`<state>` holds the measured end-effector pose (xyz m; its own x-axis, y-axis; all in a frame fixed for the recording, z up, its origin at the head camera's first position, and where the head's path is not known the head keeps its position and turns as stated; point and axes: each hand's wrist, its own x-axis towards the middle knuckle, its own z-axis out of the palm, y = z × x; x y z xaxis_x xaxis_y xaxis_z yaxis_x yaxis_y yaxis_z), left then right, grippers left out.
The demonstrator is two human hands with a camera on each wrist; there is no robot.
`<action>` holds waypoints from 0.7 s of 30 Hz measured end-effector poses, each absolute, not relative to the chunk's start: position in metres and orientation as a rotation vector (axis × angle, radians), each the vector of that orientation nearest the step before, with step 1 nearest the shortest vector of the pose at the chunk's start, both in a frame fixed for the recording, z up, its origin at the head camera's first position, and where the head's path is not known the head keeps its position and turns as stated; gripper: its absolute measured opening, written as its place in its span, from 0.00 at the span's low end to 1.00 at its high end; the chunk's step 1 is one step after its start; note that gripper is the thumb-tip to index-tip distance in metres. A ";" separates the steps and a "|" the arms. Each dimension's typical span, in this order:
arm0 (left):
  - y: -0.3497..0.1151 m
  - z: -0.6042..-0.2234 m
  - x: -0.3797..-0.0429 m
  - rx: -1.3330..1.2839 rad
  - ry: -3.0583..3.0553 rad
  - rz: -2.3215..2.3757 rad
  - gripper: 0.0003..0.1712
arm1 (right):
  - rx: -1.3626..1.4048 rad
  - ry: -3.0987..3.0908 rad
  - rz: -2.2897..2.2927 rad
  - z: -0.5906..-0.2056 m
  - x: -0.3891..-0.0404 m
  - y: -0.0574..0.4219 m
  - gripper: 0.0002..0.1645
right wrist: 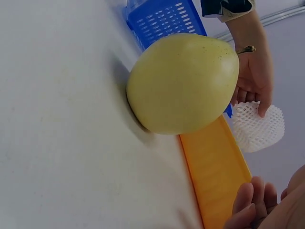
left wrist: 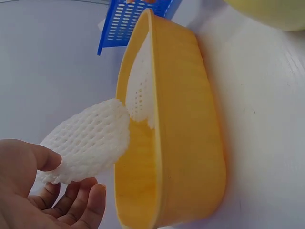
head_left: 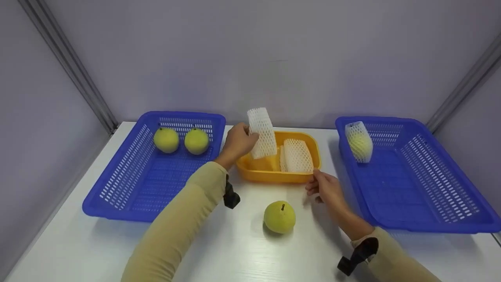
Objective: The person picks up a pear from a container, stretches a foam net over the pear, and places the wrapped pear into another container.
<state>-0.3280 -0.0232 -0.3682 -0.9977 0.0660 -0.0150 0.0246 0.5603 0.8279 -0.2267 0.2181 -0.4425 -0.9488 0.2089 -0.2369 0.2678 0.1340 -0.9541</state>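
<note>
Pinching a white foam net (head_left: 264, 135) at its edge between the thumb and fingers of the left hand (head_left: 238, 141), holding it at a slant over the left half of the orange tub (head_left: 274, 177), with its upper end reaching above the far rim. Showing that net flattened and gently bowing in the left wrist view. Holding the right hand (head_left: 328, 190) at the near right corner of the orange tub, bending the fingers loosely and placing the fingertips right by the rim, too close for telling whether touching it.

Having more white nets (head_left: 298, 156) lying in the right half of the orange tub, and a lone pear (head_left: 280, 219), yellow-green, sitting stem upward on the white table (head_left: 242, 243) in front of the tub. Facing a blue basket (head_left: 168, 168) left of the orange tub, containing two bare pears (head_left: 197, 141) side by side in its far part. Facing a second basket (head_left: 407, 184), also blue, right of the orange tub, containing a wrapped pear (head_left: 359, 145) in white netting along the wall nearest the tub. Wearing tan sleeves (head_left: 176, 223), and a black device (head_left: 231, 196) on the left wrist, just in front of the orange tub's left end.
</note>
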 end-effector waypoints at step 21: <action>-0.026 -0.353 -0.237 0.653 2.597 1.725 0.22 | -0.308 2.481 -1.604 -0.381 -0.195 0.183 0.25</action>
